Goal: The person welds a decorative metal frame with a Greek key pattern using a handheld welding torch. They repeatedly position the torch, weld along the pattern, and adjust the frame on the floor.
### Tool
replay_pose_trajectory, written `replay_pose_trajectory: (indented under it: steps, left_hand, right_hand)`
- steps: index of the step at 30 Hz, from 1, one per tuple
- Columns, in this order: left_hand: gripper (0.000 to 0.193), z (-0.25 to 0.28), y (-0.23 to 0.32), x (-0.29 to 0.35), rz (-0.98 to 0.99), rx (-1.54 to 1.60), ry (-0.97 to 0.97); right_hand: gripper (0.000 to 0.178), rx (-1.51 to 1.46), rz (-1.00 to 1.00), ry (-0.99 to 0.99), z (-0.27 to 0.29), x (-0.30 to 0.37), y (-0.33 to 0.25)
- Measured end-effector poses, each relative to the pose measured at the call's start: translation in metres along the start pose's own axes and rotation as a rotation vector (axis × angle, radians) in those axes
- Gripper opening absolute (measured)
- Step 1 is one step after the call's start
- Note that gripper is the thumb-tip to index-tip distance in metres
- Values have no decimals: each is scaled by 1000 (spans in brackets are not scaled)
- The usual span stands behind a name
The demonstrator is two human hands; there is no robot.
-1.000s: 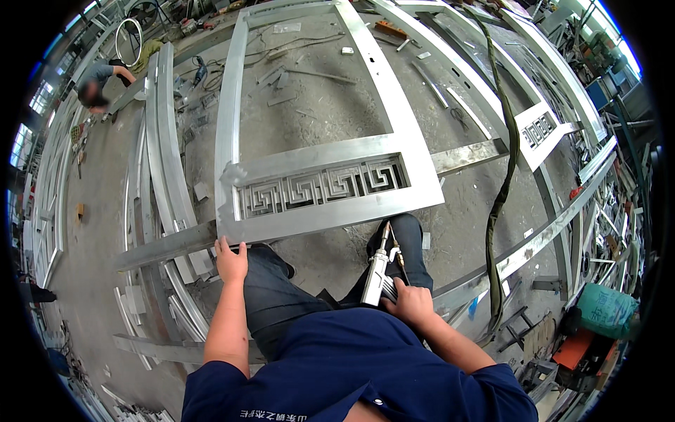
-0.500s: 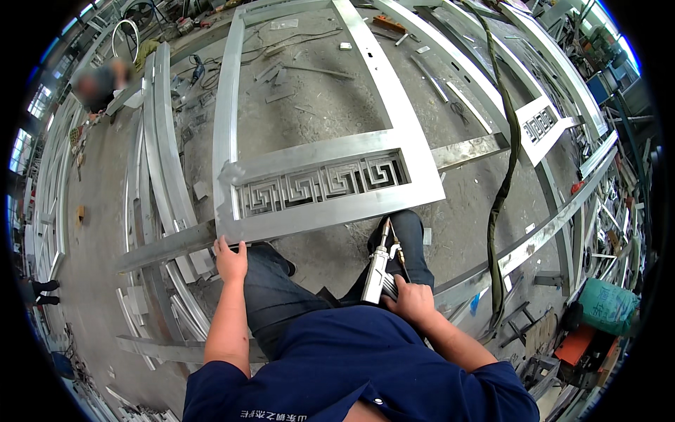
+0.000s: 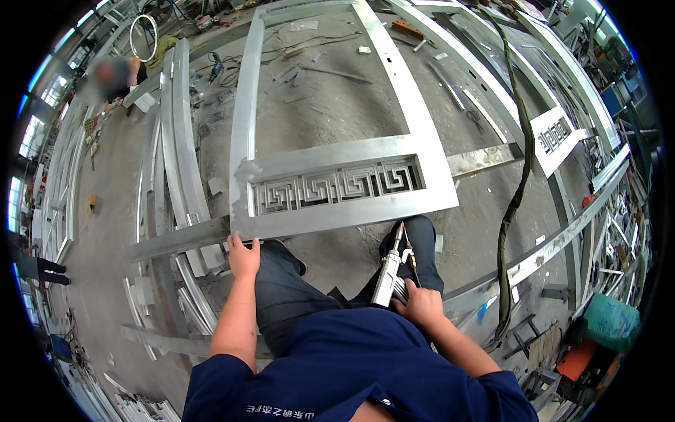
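A large silver metal frame (image 3: 351, 209) lies in front of me, with a panel of square spiral fretwork (image 3: 337, 184) across its near end. My left hand (image 3: 243, 258) touches the frame's near left corner with its fingertips, fingers apart. A dull grey patch covers that corner's side rail. In my right hand (image 3: 420, 304) is a silver welding gun (image 3: 389, 276), held over my right thigh by its ribbed grip. Its copper-coloured nozzle points away from me, just short of the frame's near edge. Part of the grip is hidden by my fingers.
Metal beams (image 3: 179, 238) support the frame at both sides. A dark sheathed cable (image 3: 517, 211) hangs down on the right. A second fretwork frame (image 3: 553, 137) lies far right. Long profiles (image 3: 184, 141) lie left, and another person (image 3: 116, 76) crouches at the far left.
The whole view has shifted slightly, so the scene sits further right and a little lower. Both hands keep their places, the left at the corner, the right on the welding gun.
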State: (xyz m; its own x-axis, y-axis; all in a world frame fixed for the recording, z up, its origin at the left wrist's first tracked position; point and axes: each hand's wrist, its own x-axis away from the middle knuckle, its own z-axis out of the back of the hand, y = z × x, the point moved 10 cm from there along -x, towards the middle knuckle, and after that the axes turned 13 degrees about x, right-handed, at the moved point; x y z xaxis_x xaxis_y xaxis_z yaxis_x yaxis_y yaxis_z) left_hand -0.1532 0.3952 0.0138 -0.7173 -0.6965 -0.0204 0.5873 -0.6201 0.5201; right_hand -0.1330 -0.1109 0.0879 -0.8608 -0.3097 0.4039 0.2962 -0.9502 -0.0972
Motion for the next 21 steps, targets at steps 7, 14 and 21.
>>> replay_pose_trajectory:
  steps: [7,14,21]
  left_hand:
    - [72,0,0,1,78,-18,-60]
    - [74,-3,-1,2,114,-22,-98]
    - [72,-3,-5,1,72,31,-48]
  right_hand:
    - [53,1,4,10,-5,3,1]
    - [51,-13,-21,-28,-2,4,2]
    - [51,12,14,23,-2,4,0]
